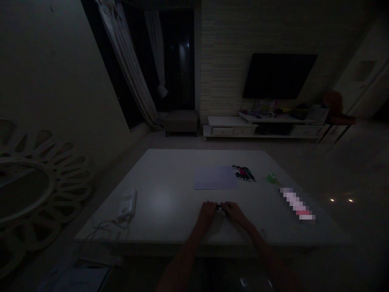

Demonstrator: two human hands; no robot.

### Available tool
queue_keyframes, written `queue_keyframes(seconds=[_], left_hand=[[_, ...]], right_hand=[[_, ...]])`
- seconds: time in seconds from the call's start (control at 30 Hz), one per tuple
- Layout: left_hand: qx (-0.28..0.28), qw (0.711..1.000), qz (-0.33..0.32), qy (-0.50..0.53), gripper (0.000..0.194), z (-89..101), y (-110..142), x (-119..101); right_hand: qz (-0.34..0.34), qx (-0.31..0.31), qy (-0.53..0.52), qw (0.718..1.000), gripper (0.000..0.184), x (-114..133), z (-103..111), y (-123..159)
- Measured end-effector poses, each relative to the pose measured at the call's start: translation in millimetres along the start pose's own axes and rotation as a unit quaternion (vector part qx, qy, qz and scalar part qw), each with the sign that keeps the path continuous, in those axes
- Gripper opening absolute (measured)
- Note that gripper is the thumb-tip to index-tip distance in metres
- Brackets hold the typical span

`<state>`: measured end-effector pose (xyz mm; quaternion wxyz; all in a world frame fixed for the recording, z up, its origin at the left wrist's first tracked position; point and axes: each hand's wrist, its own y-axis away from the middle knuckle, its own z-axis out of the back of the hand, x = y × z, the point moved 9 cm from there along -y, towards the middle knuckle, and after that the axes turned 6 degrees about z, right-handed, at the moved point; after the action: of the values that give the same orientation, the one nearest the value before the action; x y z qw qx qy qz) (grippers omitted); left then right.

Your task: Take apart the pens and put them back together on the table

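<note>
Near the front edge of the white table [170,170], my left hand [208,211] and my right hand [232,211] meet, fingers curled. Between their fingertips shows a small dark object [219,207], gripped from both sides. Most of it is covered by my fingers, and the dim light hides its kind. Just beyond my hands lies a pale sheet of paper [215,177]. A row of several pens [244,173], with dark, pink and green parts, lies beside the sheet's right edge.
A green-and-white item [272,177] sits at the table's right, with a pixelated flat object [297,205] nearer me. On the left lie a white power strip [127,203] and its cables. A small clear item [263,233] rests by the front edge.
</note>
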<state>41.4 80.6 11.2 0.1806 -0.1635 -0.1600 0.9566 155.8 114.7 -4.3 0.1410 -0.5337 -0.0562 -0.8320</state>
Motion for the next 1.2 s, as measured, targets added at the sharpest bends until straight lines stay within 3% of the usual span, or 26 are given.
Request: queue_keyframes(seconds=[0.2, 0.37, 0.47, 0.57, 0.63, 0.7, 0.8, 0.87, 0.9, 0.97, 1.03, 1.1, 1.2], left_hand=[[-0.012, 1.0, -0.007, 0.005, 0.017, -3.9, 2.3, 3.1], [-0.041, 0.999, 0.03, -0.005, 0.017, 6.5, -0.1, 11.0], [-0.024, 1.0, 0.013, -0.01, 0.012, 3.5, -0.6, 7.8], [-0.019, 1.0, -0.02, 0.0, 0.012, -0.7, -0.1, 1.2], [-0.039, 0.999, -0.02, 0.011, 0.018, 2.2, 0.6, 2.1], [-0.075, 0.997, 0.01, 0.014, 0.027, 11.8, 2.2, 12.2], [-0.106, 0.99, 0.088, -0.007, 0.034, 28.1, 7.4, 41.2], [-0.102, 0.983, 0.147, -0.036, 0.035, 35.7, 11.1, 63.2], [-0.103, 0.976, 0.184, -0.053, 0.036, 39.4, 13.2, 73.8], [-0.102, 0.96, 0.243, -0.09, 0.038, 44.4, 16.1, 87.7], [-0.095, 0.95, 0.275, -0.119, 0.041, 45.5, 16.0, 90.0], [-0.079, 0.946, 0.286, -0.135, 0.042, 44.3, 13.8, 85.4], [-0.061, 0.944, 0.292, -0.14, 0.043, 44.6, 10.8, 77.9]], right_hand=[[-0.009, 0.031, 0.002, 0.999, 0.058, -2.1, -0.6, 3.1], [-0.014, 0.037, 0.07, 0.997, 0.06, 1.6, 17.9, 9.8], [0.045, 0.066, 0.23, 0.97, 0.043, 24.4, 16.3, 11.8], [0.081, 0.123, 0.356, 0.923, 0.025, 43.1, -2.7, 12.3], [0.078, 0.146, 0.386, 0.907, 0.021, 46.0, -11.7, 11.1], [0.063, 0.133, 0.373, 0.916, 0.021, 43.3, -8.9, 7.9], [0.024, 0.041, 0.233, 0.971, 0.019, 34.5, 16.4, -0.2], [-0.007, -0.035, 0.051, 0.998, 0.018, 27.5, 36.4, -5.4], [-0.029, -0.061, -0.052, 0.996, 0.023, 23.6, 42.8, -7.6], [-0.072, -0.064, -0.245, 0.965, 0.038, 20.6, 43.9, -12.0], [-0.081, -0.025, -0.391, 0.917, 0.05, 31.3, 38.4, -16.4], [-0.052, -0.001, -0.479, 0.876, 0.053, 48.6, 39.9, -20.4], [-0.024, -0.013, -0.546, 0.838, 0.051, 65.0, 46.4, -25.7]])
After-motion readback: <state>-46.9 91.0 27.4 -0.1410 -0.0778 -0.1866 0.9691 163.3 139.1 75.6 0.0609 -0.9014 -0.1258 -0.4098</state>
